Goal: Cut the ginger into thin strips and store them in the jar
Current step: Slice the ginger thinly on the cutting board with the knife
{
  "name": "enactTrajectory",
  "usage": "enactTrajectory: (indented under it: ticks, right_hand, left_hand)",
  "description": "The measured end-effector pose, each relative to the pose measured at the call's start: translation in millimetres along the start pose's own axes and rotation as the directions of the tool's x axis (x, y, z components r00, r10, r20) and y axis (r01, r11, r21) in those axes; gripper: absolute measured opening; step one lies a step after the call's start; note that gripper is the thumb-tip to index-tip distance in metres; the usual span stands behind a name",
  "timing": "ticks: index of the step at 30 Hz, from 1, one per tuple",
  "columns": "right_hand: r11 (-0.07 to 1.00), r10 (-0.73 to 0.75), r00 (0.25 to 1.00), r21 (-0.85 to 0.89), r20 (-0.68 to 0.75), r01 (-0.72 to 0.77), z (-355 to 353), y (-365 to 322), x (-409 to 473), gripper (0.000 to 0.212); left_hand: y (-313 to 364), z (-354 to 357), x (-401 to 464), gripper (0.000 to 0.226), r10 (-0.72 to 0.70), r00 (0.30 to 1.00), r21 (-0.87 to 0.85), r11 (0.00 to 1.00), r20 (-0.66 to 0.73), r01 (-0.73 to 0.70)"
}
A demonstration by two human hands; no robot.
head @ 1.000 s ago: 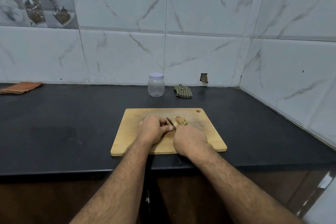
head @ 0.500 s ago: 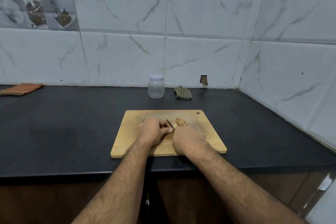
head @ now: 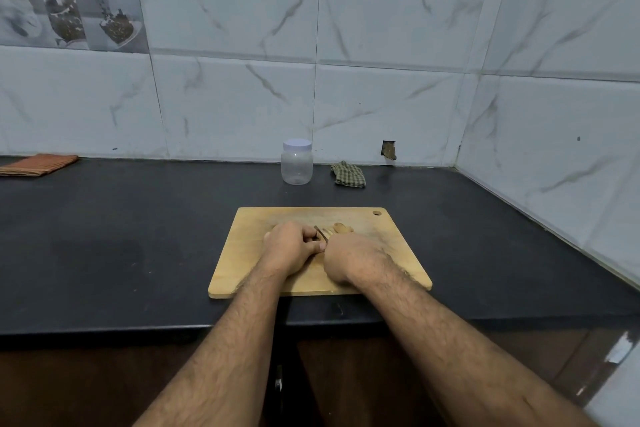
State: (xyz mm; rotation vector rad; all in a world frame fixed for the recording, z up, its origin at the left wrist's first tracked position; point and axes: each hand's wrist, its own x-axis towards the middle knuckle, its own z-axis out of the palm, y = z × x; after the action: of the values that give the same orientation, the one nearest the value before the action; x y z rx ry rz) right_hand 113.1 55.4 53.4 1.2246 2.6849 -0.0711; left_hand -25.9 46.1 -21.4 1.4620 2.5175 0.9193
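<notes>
Head view: left hand point(head: 289, 248) curled, pinning ginger point(head: 341, 228) on the cutting board point(head: 398, 246); right hand point(head: 349, 262) grips the knife point(head: 321, 234), blade slightly closer to the knuckles than before. Slicing's ongoing, jar point(head: 297, 166) still lidded behind.

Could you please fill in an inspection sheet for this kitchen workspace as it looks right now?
Surface: dark countertop with a wooden cutting board near the front edge.
Job's things: ginger on the board; knife blade between the hands; clear jar by the wall, its white lid on.
Clutter: checked cloth right of the jar; orange cloth far left.
Grippers: left hand has curled fingers on the ginger; right hand grips the knife, handle hidden.
Cables: nothing seen.
Surroundings: marble-pattern wall tiles; small hole in the wall; wooden cabinet fronts below.
</notes>
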Motion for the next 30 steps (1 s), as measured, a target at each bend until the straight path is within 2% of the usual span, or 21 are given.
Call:
enactTrajectory:
  ticks: [6,9,12,19,30]
  right_hand:
    - [0.999,-0.035,0.999,-0.011,-0.007,0.035,2.3,7.4,-13.3,0.033]
    - [0.999,-0.034,0.998,-0.014,-0.055,0.033,8.7,14.2,-23.6,0.027]
    - [1.0,-0.019,0.995,0.019,-0.102,0.021,14.9,17.8,-32.5,0.029]
    - [0.995,0.028,0.999,0.092,-0.026,-0.026,21.1,27.9,-41.4,0.027]
    - [0.99,0.081,0.99,0.122,-0.115,-0.067,20.3,20.1,-28.0,0.03]
  left_hand:
    - [2.3,-1.3,-2.6,0.01,-0.023,1.0,-0.061,0.998,-0.016,0.022]
    - [3.2,-2.4,-3.9,0.01,-0.02,1.0,-0.058,0.998,-0.008,0.019]
    - [3.8,-3.6,-4.4,0.011,-0.024,1.0,-0.062,0.998,0.009,0.025]
    - [6.5,-7.1,-6.1,0.025,-0.028,1.0,-0.04,0.999,0.012,0.028]
    - [4.9,-5.1,-6.6,0.018,-0.017,1.0,-0.072,0.997,0.009,0.017]
